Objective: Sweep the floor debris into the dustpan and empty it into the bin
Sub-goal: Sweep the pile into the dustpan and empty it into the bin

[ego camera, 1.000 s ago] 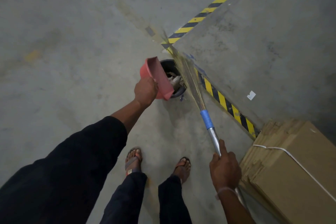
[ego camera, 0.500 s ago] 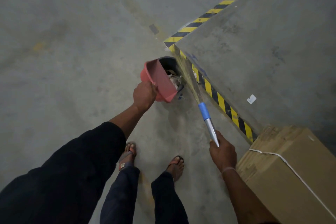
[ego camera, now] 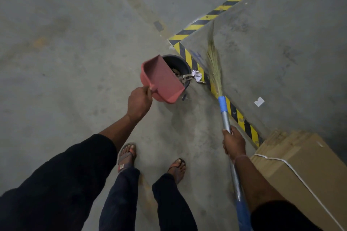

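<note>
The broom (ego camera: 226, 124) is gripped by its metal shaft in the right hand (ego camera: 233, 143), just beside a cardboard box (ego camera: 304, 170). The pink dustpan (ego camera: 163, 78) is held by its handle in the left hand (ego camera: 139, 102), tipped over the black bin (ego camera: 183, 63). Crumpled paper (ego camera: 196, 75) is seen on the striped tape (ego camera: 189, 56) just beside the bin. The lip should be kept inside the rim and the pan tilted steeply; the stray scrap would need re-sweeping.

Sleeves: I see black long sleeves (ego camera: 56, 180), pushed up to the forearms.
Trousers: dark navy trousers (ego camera: 120, 199).
Footwear: open sandals (ego camera: 126, 157) (left one bears a small label).
Right wrist: thin thread band (ego camera: 240, 156).
</note>
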